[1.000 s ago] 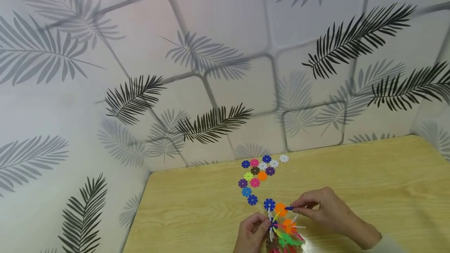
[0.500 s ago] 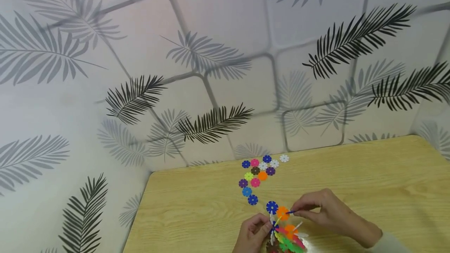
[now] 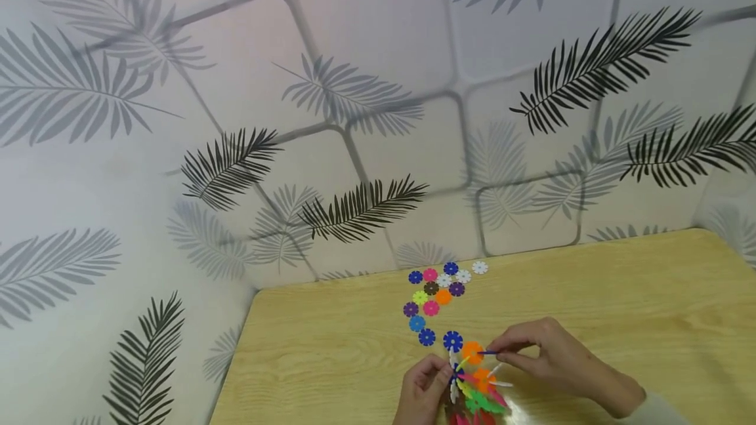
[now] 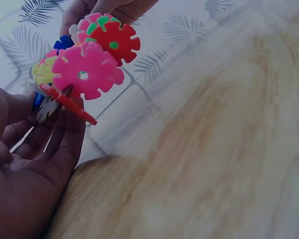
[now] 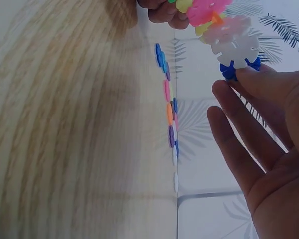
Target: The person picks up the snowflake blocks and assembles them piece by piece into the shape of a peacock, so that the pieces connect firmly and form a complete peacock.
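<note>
- Yellowish wood grain covers the counter (image 3: 331, 333), whose far edge meets a pale wall (image 3: 378, 38) printed with black and grey fronds (image 3: 230, 166) and rounded grey outlines.
- Loose notched discs (image 3: 443, 296) lie flat on the counter near the wall in a curving trail: blue, pink, white, brown, purple, lime, orange and light blue.
- Nearer the person, a many-coloured cluster of slotted discs (image 3: 482, 381) is held up between the two hands, its lower end cut off by the bottom edge of the head view.
- The left hand (image 3: 422, 389) has its thumb and fingers closed on the cluster's side, beside a dark blue disc (image 3: 456, 372).
- The right hand (image 3: 555, 353), below a pale sleeve (image 3: 650, 410), pinches a blue disc (image 3: 487, 352) seen edge-on against an orange disc (image 3: 472, 352) of the cluster.
- Only the left wrist view gives the cluster's near side: a broad pink disc (image 4: 89, 69), a red disc (image 4: 117, 44) with a green centre, and a tilted red piece (image 4: 70, 104).
- The right wrist view shows a white disc (image 5: 236, 52) just by the pinched blue one, the other fingers reaching out uncurled, and the loose discs almost edge-on.
</note>
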`<state>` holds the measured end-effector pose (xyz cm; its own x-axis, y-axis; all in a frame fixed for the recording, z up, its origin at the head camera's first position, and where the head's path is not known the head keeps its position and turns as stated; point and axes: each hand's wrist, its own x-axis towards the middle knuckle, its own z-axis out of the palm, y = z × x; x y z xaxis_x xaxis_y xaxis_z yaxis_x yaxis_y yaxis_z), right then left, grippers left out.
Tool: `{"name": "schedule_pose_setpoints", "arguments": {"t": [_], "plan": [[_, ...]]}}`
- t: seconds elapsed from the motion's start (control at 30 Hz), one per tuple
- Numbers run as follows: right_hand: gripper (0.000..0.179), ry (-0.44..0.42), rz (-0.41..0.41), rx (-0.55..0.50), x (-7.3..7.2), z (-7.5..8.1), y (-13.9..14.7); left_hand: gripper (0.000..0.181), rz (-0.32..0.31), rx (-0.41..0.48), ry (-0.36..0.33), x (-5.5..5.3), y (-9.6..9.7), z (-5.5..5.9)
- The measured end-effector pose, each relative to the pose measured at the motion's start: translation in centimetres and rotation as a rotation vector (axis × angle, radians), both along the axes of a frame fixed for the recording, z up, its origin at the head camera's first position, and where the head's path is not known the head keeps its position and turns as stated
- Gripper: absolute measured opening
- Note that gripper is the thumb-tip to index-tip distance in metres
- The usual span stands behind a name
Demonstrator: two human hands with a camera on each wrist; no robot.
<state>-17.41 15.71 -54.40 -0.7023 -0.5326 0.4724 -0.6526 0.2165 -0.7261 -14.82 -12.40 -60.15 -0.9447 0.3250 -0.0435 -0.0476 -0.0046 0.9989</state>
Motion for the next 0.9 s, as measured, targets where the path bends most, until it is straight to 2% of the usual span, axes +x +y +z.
{"name": "schedule_pose_setpoints", "arguments": {"t": [0.2,0.33,0.53,0.63,0.7,0.8,0.9], "plan": [[0.035,0.015,-0.026,0.026,0.3,-0.7,0.3,0.039,0.057,0.012,-0.018,0.1,0.2,-0.1],[0.044,-0.038,-0.072,0.022,0.1,-1.0,0.3,0.039,0.058,0.045,-0.041,0.1,0.2,0.0],[0.030,-0.205,-0.140,0.022,-1.7,-1.4,-1.1,0.041,0.069,0.065,-0.037,0.0,-0.9,0.2],[0.025,-0.259,-0.159,0.048,-2.8,-1.7,-1.8,0.041,0.070,0.117,-0.024,-0.2,-1.8,0.4],[0.023,-0.278,-0.150,0.066,-3.6,-2.1,-2.3,0.035,0.071,0.167,-0.058,-0.3,-2.5,0.7],[0.022,-0.243,-0.126,0.113,-4.5,-2.6,-3.4,0.026,0.093,0.175,-0.109,-0.6,-3.5,1.2],[0.021,-0.154,-0.118,0.191,-4.9,-2.8,-5.0,0.033,0.101,0.144,-0.111,-1.0,-4.5,1.6]]}}
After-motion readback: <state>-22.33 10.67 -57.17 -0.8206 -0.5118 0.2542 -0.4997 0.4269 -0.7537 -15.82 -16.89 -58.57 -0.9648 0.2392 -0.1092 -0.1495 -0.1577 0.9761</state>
